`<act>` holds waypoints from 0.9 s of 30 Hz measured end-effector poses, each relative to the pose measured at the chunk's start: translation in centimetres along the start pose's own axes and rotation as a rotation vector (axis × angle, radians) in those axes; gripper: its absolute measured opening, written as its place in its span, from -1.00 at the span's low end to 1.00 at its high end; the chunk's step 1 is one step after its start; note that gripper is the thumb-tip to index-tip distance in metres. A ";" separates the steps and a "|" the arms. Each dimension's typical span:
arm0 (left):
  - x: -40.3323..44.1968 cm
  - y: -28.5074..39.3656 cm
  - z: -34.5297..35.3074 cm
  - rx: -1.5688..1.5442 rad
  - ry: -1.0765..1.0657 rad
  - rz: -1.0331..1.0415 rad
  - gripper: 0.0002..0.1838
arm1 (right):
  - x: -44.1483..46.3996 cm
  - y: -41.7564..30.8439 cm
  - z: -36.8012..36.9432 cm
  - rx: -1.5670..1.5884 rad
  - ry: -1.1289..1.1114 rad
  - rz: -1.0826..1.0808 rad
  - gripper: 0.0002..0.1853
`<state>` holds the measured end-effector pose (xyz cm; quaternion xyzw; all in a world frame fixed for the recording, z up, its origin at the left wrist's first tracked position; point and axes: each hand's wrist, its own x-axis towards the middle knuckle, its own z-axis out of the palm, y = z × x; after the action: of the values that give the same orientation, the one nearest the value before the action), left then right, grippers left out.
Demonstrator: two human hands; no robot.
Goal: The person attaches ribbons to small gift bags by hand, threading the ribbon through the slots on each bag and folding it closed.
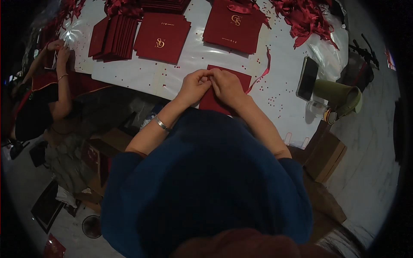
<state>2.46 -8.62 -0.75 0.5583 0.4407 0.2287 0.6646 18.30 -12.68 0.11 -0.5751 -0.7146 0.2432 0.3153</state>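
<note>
A red gift bag or folder point(215, 103) lies flat at the table's near edge, partly hidden under my hands and wrists. Over its middle, my left hand point(194, 87) and my right hand point(227, 87) meet with fingertips pinched together. What sits between the fingertips is too small and covered to make out. A red ribbon point(264, 71) curves over the table from beside my right wrist toward the back.
Red bags with gold lettering point(162, 38) stand stacked at the back, with another stack point(234, 28) farther right. Ribbons point(303, 19) heap at the back right. A phone point(307, 78), green container point(337, 96) and clear jar point(317, 109) line the right side. At left, another person's hands point(59, 48) work.
</note>
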 end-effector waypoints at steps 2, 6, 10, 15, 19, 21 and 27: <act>-0.1 0.1 0.2 0.005 -0.024 0.009 -0.73 | -0.1 0.0 0.1 0.033 0.006 -0.004 -0.91; 0.5 0.4 -0.9 -0.065 -0.104 -0.063 -0.74 | -0.2 0.1 -0.3 -0.098 -0.059 0.115 -0.86; 1.1 1.2 -1.7 -0.160 -0.268 -0.271 -0.76 | -1.5 1.2 -0.7 -0.363 -0.001 -0.003 -0.79; 1.7 2.4 -1.0 0.453 -0.231 0.145 -0.81 | -1.7 1.6 -0.9 -0.320 -0.012 -0.008 -0.76; 2.3 3.2 -1.2 0.819 -0.241 0.327 -0.88 | -1.7 1.8 -2.1 -0.246 -0.108 -0.002 -0.78; 2.3 3.6 -1.3 0.922 -0.242 0.376 -0.88 | -1.7 1.8 -2.6 -0.206 -0.138 -0.007 -0.79; 1.9 4.5 -4.0 1.060 -0.165 0.313 -0.90 | -1.4 2.0 -2.7 -0.106 -0.193 -0.021 -0.77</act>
<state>0.96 -3.73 2.95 0.8911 0.3537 0.0273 0.2831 21.80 -13.64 0.24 -0.5574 -0.7595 0.2559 0.2167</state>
